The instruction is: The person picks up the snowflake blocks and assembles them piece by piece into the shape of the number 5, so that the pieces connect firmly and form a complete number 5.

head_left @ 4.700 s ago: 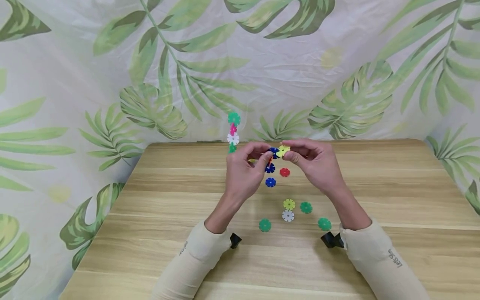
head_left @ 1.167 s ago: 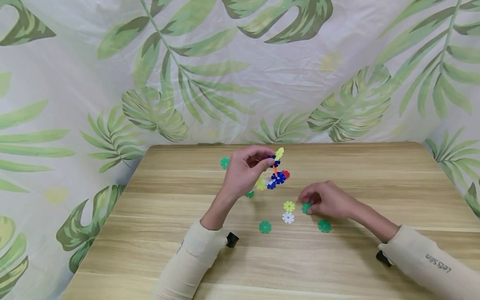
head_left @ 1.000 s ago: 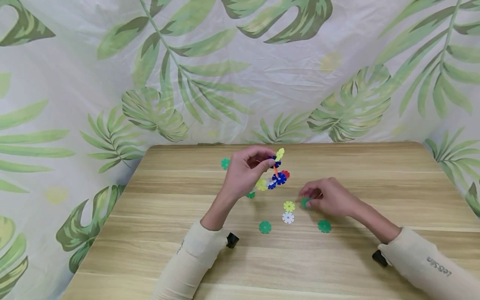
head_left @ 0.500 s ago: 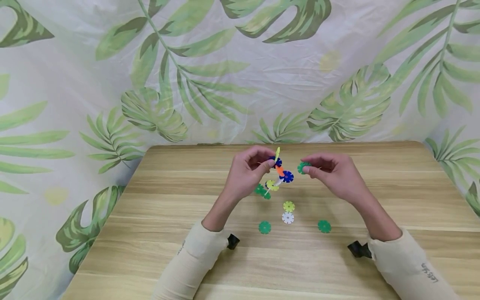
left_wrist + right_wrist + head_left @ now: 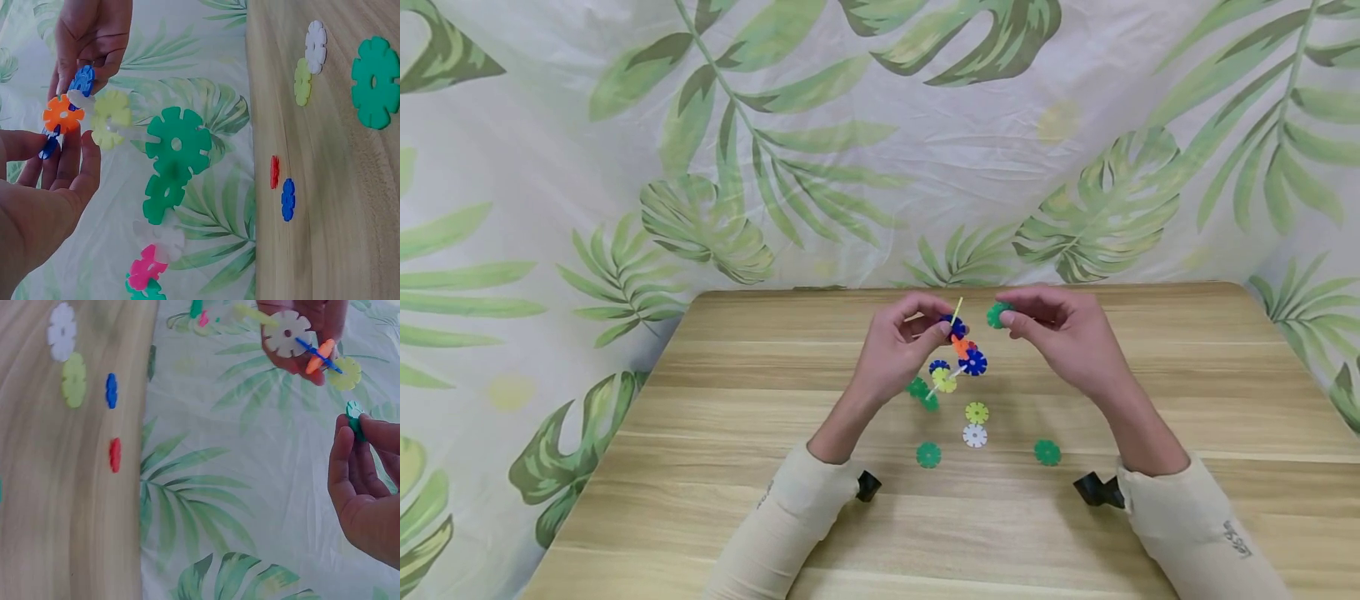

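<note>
My left hand point(image 5: 891, 350) pinches a blue snowflake disc point(image 5: 953, 327) near the upper end of a chain of interlocked discs. Seen edge-on, a yellow disc point(image 5: 957, 311) sticks up from that blue one. Below it the chain runs through an orange disc point(image 5: 62, 114), another blue disc point(image 5: 973, 362), white and yellow, then on to green discs point(image 5: 178, 142) and a pink disc point(image 5: 148, 267). Between thumb and fingers, my right hand point(image 5: 1075, 342) holds a loose green snowflake disc point(image 5: 998, 315), a short gap to the right of the yellow one.
On the wooden table point(image 5: 700, 500) lie a yellow disc point(image 5: 977, 412), a white disc point(image 5: 975, 436), and green discs at left point(image 5: 928, 455) and right point(image 5: 1047, 452). A red disc point(image 5: 115, 455) and a blue disc point(image 5: 111, 391) lie farther back. A leaf-patterned cloth point(image 5: 820, 125) hangs behind.
My right hand let go of the chain's yellow disc, picked a green disc off the table and raised it beside the chain. My left hand kept its hold while the chain turned.
</note>
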Action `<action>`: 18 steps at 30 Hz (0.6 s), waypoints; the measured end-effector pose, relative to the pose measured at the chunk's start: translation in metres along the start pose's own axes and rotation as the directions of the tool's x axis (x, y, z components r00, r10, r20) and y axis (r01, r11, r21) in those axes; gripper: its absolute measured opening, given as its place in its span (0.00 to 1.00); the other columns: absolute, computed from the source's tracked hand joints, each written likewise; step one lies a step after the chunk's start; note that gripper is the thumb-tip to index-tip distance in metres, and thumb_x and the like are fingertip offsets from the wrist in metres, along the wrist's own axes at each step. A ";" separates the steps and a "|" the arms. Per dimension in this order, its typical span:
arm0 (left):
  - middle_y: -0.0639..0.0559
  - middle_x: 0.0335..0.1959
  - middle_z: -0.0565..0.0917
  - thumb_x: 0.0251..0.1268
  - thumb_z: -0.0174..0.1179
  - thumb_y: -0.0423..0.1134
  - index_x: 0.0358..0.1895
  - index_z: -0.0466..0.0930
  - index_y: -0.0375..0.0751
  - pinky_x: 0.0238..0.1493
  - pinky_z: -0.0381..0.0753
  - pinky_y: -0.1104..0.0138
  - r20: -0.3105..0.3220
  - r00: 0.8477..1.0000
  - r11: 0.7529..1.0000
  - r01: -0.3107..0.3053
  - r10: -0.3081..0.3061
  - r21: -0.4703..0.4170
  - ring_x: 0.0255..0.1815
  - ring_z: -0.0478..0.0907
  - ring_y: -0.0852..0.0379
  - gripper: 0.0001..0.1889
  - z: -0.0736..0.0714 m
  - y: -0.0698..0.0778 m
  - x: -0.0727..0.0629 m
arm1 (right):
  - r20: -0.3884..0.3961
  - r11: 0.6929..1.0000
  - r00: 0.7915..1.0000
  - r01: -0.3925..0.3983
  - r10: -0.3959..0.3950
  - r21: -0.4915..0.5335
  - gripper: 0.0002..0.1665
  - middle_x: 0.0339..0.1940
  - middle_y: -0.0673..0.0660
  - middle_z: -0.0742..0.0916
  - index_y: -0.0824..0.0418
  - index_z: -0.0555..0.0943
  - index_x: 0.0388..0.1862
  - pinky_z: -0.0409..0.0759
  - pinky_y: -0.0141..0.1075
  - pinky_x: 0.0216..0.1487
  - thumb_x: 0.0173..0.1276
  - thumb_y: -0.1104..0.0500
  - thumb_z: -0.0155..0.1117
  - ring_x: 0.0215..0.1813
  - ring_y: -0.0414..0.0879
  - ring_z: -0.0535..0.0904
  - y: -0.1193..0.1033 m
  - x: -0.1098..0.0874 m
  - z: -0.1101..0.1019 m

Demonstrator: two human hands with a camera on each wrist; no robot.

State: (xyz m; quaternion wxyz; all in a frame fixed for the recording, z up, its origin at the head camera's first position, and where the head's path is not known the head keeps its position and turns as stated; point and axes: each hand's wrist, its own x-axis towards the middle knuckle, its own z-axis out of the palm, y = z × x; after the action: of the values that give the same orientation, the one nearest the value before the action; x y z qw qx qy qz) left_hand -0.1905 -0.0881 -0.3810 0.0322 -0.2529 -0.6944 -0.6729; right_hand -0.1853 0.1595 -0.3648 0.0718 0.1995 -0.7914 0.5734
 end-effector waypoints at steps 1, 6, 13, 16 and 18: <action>0.37 0.43 0.81 0.74 0.59 0.20 0.53 0.80 0.20 0.50 0.92 0.65 0.003 1.000 1.000 0.002 -0.002 -0.007 0.40 0.87 0.62 0.09 0.001 -0.001 0.000 | -0.007 1.000 1.000 0.002 -0.002 -0.002 0.13 0.41 0.40 0.91 0.64 0.88 0.57 0.89 0.29 0.42 0.77 0.63 0.70 0.38 0.42 0.88 -0.001 0.000 0.000; 0.32 0.46 0.82 0.74 0.58 0.21 0.52 0.80 0.20 0.49 0.92 0.66 -0.001 1.000 1.000 -0.015 0.015 0.010 0.42 0.85 0.59 0.09 0.002 -0.003 0.000 | -0.036 1.000 0.999 0.020 -0.020 0.017 0.14 0.40 0.40 0.92 0.66 0.88 0.57 0.88 0.30 0.41 0.76 0.63 0.71 0.36 0.41 0.88 -0.005 0.002 0.003; 0.29 0.47 0.83 0.74 0.58 0.22 0.53 0.81 0.21 0.49 0.91 0.69 0.000 0.999 0.999 -0.034 0.034 0.022 0.43 0.84 0.60 0.09 0.004 -0.004 -0.001 | -0.058 0.996 0.997 0.048 -0.044 0.074 0.14 0.41 0.40 0.92 0.66 0.89 0.56 0.89 0.30 0.42 0.75 0.64 0.72 0.37 0.39 0.88 -0.008 0.005 0.007; 0.28 0.46 0.84 0.75 0.59 0.22 0.53 0.81 0.22 0.49 0.90 0.70 0.003 0.999 0.999 -0.039 0.039 0.035 0.43 0.84 0.62 0.09 0.005 -0.004 -0.001 | -0.072 0.995 0.996 0.053 -0.047 0.080 0.14 0.41 0.40 0.92 0.65 0.89 0.56 0.89 0.29 0.42 0.75 0.64 0.72 0.36 0.39 0.88 -0.010 0.007 0.009; 0.28 0.45 0.84 0.75 0.60 0.22 0.53 0.82 0.22 0.49 0.89 0.71 0.003 0.999 0.998 -0.045 0.045 0.047 0.42 0.85 0.62 0.09 0.005 -0.004 0.000 | -0.080 0.995 0.996 0.052 -0.045 0.080 0.14 0.40 0.40 0.92 0.65 0.89 0.57 0.88 0.29 0.41 0.74 0.64 0.73 0.35 0.39 0.87 -0.012 0.008 0.010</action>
State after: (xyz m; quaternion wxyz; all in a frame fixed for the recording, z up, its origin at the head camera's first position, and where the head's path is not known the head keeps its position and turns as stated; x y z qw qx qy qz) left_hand -0.1903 -0.0833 -0.3854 0.0523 -0.2684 -0.7043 -0.6552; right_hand -0.1870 0.1455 -0.3549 0.1084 0.1989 -0.7588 0.6106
